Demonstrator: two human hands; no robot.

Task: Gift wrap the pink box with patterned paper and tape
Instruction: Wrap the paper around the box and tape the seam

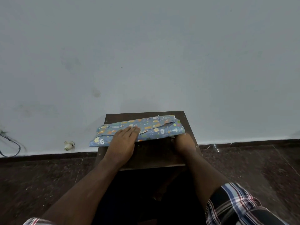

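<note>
The box is fully covered in blue patterned paper (155,129) with small animal prints; no pink shows. It lies flat across a small dark wooden table (151,155). My left hand (124,138) rests palm down on the paper's left half, fingers together and flat. My right hand (182,142) sits at the near right corner of the wrapped box, its fingers tucked against or under the paper edge and hidden. A paper flap overlaps along the top. No tape roll is in view.
A pale wall (146,54) stands right behind the table. The floor (40,179) is dark speckled stone. A small white object (69,145) lies at the wall's base on the left, and a dark cable (11,143) runs at the far left.
</note>
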